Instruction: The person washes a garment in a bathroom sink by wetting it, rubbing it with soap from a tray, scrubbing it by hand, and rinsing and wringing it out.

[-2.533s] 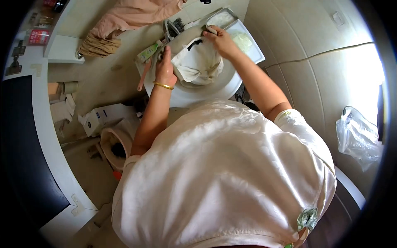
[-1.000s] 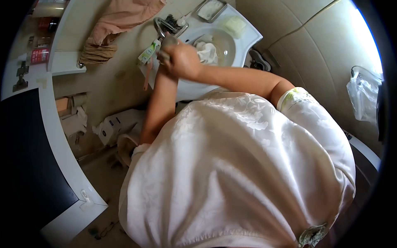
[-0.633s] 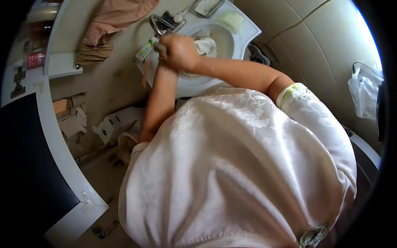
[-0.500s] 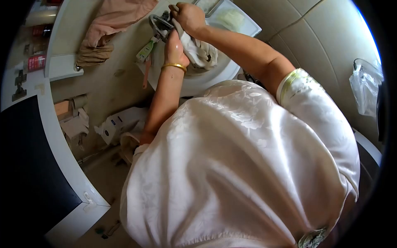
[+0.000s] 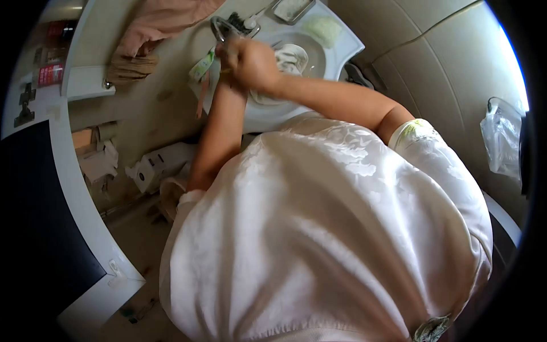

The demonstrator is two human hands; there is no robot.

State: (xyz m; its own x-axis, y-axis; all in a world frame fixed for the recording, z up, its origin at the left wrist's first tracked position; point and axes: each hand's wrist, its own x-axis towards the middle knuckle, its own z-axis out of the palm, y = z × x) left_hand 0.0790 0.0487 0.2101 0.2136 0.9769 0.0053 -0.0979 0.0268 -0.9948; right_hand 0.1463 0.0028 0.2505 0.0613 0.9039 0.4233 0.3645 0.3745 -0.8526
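My right hand (image 5: pixel 255 64) is closed in a fist over the left side of the white sink (image 5: pixel 333 62), blurred by motion. Under and behind it is my left hand (image 5: pixel 227 60), mostly hidden, its fingers out of sight. Part of a greyish cloth shows at the two hands. More of the white cloth (image 5: pixel 292 58) lies bunched in the basin, to the right of my right hand. Just behind the hands stands the curved metal faucet (image 5: pixel 218 27).
A green-and-white tube (image 5: pixel 202 66) and a pink-handled item (image 5: pixel 201 98) are at the sink's left edge. A metal soap dish (image 5: pixel 293 10) and a pale green block (image 5: pixel 323 30) sit at the back. Pink clothing (image 5: pixel 159 25) hangs left; a plastic bag (image 5: pixel 502 139) hangs right.
My right hand has come down and left from behind the faucet side onto my left hand, which it now covers. The cloth in the basin has dropped into a smaller bunch.
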